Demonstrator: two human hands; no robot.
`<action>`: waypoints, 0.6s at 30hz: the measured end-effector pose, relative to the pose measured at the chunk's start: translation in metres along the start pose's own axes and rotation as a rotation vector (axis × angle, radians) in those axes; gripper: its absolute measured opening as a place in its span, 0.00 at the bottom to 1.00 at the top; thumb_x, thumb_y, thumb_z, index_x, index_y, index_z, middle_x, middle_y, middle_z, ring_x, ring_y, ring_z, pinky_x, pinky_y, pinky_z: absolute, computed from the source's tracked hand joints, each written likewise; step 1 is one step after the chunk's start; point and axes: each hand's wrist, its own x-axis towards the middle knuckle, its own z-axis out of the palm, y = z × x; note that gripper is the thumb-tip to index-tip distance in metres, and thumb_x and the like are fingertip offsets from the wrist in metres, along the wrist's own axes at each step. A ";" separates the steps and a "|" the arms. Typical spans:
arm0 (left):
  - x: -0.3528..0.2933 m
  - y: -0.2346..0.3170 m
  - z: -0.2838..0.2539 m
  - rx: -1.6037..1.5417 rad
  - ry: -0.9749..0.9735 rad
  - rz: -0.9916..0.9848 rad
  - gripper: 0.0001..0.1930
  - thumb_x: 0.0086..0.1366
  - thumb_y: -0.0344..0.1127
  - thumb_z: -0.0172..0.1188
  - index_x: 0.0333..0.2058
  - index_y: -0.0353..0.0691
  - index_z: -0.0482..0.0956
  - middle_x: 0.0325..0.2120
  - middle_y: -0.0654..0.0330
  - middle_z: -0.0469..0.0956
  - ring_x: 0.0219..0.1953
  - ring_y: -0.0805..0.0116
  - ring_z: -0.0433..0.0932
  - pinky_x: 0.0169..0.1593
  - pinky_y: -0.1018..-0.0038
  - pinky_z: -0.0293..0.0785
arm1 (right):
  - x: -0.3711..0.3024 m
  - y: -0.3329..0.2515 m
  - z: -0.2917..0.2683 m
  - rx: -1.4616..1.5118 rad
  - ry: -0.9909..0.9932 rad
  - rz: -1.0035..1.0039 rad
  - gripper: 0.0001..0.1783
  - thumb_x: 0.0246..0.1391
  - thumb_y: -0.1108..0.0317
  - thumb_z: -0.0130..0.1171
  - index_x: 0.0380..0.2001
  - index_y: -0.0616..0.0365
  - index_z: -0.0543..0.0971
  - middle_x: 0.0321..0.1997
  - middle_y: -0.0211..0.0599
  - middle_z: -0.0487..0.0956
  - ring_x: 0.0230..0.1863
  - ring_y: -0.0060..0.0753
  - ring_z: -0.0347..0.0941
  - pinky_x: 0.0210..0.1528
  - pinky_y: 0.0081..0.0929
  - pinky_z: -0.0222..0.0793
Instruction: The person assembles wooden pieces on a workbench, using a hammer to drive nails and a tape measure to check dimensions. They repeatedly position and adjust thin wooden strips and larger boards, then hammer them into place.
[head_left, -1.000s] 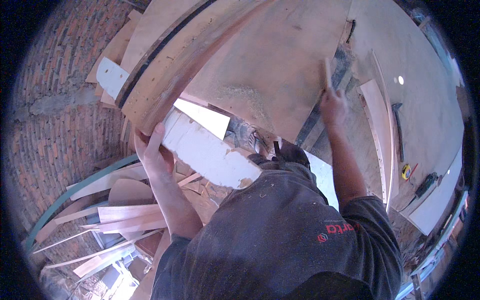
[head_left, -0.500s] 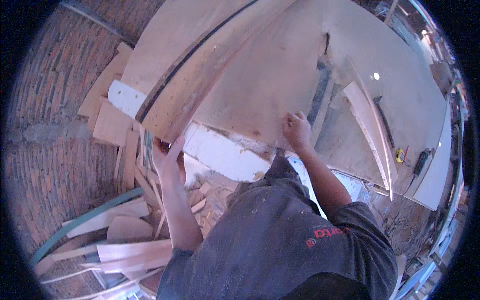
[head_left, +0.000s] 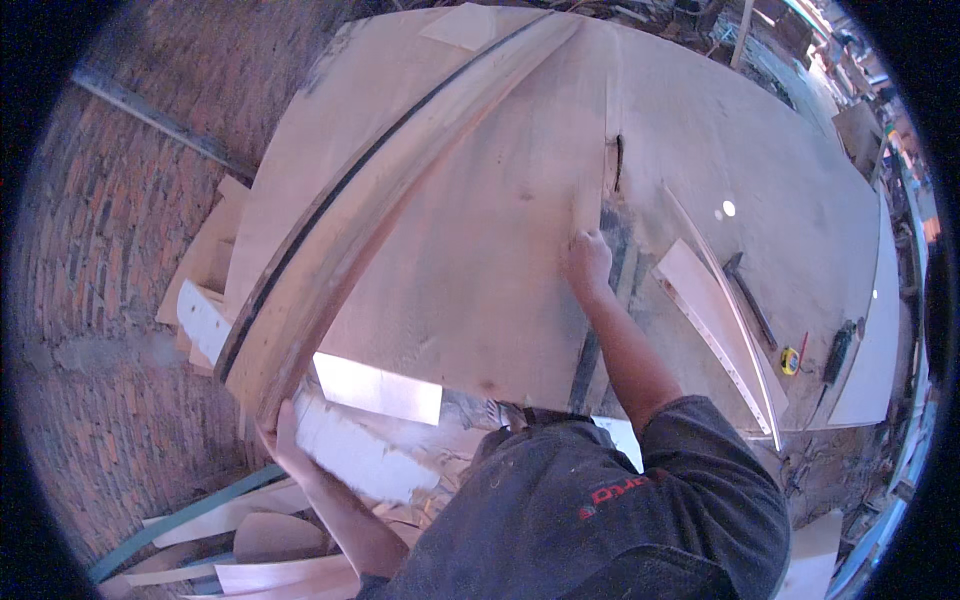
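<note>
A long wooden beam (head_left: 330,245) with a dark stripe along its left side lies slantwise over a large plywood sheet (head_left: 460,290), looking bowed in this lens. My left hand (head_left: 284,428) is at the beam's near end, thumb up along its right side. Its other fingers are mostly hidden around the end. Over the middle of the sheet my right hand (head_left: 590,258) is closed in a fist, beside a dark strip (head_left: 622,240) on the wood. Whatever that fist may hold does not show.
To the right lie a thin pale wooden piece (head_left: 705,325) with a curved edge, a dark hammer-like tool (head_left: 752,300), a yellow tape measure (head_left: 790,360) and a dark brush-like tool (head_left: 838,352). Wood offcuts (head_left: 280,538) pile at lower left, below a brick wall (head_left: 110,260).
The view has shifted, showing more of the sheet's far end. My left hand and the beam's near end now sit lower and farther left. My right hand stays closed over the sheet.
</note>
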 end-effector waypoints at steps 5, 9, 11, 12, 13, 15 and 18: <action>-0.005 0.032 0.000 0.090 0.120 0.070 0.22 0.63 0.32 0.63 0.54 0.29 0.74 0.50 0.49 0.77 0.48 0.61 0.77 0.53 0.66 0.74 | 0.168 0.013 0.045 -0.378 -0.139 -0.095 0.10 0.54 0.64 0.61 0.32 0.59 0.84 0.35 0.48 0.83 0.38 0.45 0.84 0.39 0.44 0.81; -0.010 0.039 -0.022 0.149 0.140 0.098 0.21 0.65 0.38 0.60 0.55 0.35 0.75 0.53 0.55 0.75 0.55 0.63 0.72 0.63 0.65 0.64 | 0.293 0.075 0.053 -0.218 -0.065 0.147 0.12 0.60 0.65 0.56 0.38 0.56 0.86 0.39 0.46 0.84 0.42 0.47 0.84 0.42 0.42 0.81; -0.020 0.041 -0.012 0.100 0.254 0.173 0.21 0.65 0.37 0.61 0.52 0.28 0.76 0.48 0.50 0.77 0.50 0.59 0.76 0.57 0.64 0.71 | 0.315 0.081 0.064 -0.099 -0.081 0.170 0.12 0.61 0.65 0.55 0.39 0.56 0.85 0.40 0.47 0.84 0.42 0.49 0.83 0.43 0.43 0.80; -0.029 0.045 0.001 0.048 0.174 0.261 0.21 0.65 0.36 0.60 0.52 0.29 0.76 0.48 0.49 0.77 0.50 0.58 0.76 0.57 0.63 0.72 | 0.317 0.064 0.063 -0.121 -0.089 0.106 0.11 0.61 0.66 0.55 0.39 0.56 0.85 0.40 0.48 0.84 0.42 0.49 0.83 0.43 0.44 0.80; -0.041 0.036 -0.003 0.153 0.200 0.403 0.21 0.65 0.36 0.60 0.53 0.29 0.76 0.49 0.49 0.77 0.50 0.58 0.76 0.57 0.63 0.72 | 0.309 0.056 0.066 -0.148 -0.090 0.045 0.11 0.60 0.66 0.55 0.40 0.56 0.85 0.40 0.49 0.84 0.42 0.50 0.83 0.43 0.44 0.80; -0.028 0.020 -0.032 0.334 0.201 0.701 0.22 0.64 0.36 0.60 0.54 0.28 0.75 0.49 0.48 0.77 0.51 0.57 0.76 0.57 0.63 0.72 | 0.274 0.040 0.102 0.236 -0.153 -0.215 0.11 0.59 0.67 0.56 0.40 0.56 0.84 0.40 0.49 0.83 0.42 0.51 0.82 0.43 0.45 0.80; -0.004 0.004 -0.067 0.543 0.181 1.062 0.24 0.63 0.36 0.61 0.54 0.28 0.75 0.50 0.47 0.77 0.51 0.57 0.76 0.57 0.62 0.72 | 0.195 -0.020 0.123 0.442 -0.272 -0.517 0.11 0.55 0.67 0.59 0.40 0.56 0.84 0.40 0.48 0.83 0.43 0.51 0.82 0.44 0.45 0.79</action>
